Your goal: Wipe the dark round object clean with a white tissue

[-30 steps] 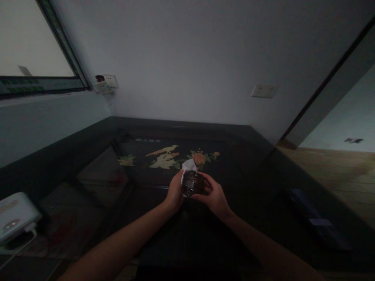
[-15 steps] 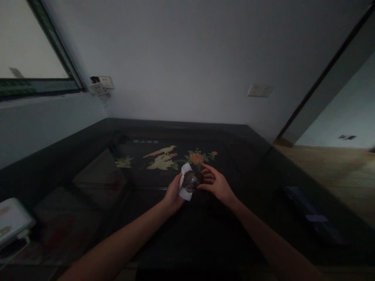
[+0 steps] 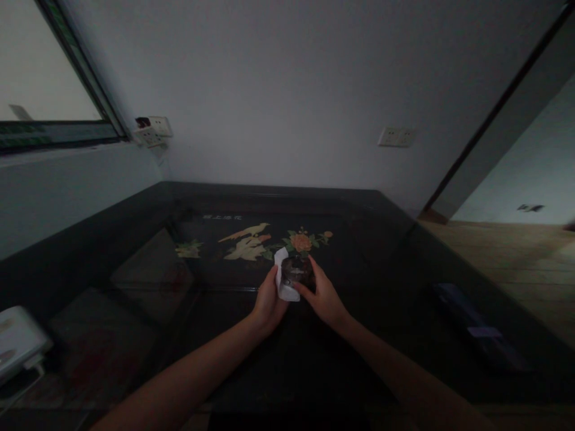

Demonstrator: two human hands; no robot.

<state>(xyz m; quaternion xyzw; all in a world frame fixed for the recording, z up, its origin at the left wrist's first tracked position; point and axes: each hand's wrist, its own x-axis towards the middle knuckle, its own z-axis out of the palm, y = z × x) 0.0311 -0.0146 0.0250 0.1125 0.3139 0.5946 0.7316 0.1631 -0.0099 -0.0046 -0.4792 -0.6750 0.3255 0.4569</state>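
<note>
A small dark glass object (image 3: 296,269), perhaps a jar or cup, sits between both hands above the black lacquered table (image 3: 224,359). My left hand (image 3: 268,299) presses a white tissue (image 3: 283,281) against its left side, fingers closed round the paper. My right hand (image 3: 322,294) grips the glass from the right, thumb and fingers curled on it. The dim light hides the finer details of the glass.
The table top carries a painted bird and flower inlay (image 3: 260,240). A white device with a cable (image 3: 18,341) lies at the left edge. A dark flat object (image 3: 476,326) rests on the right side. Wall sockets (image 3: 396,136) and a window (image 3: 40,78) are behind.
The glass object was turned between the hands; the right hand, briefly loosened with fingers spread, has closed on it again. The tissue has shifted down along the left side.
</note>
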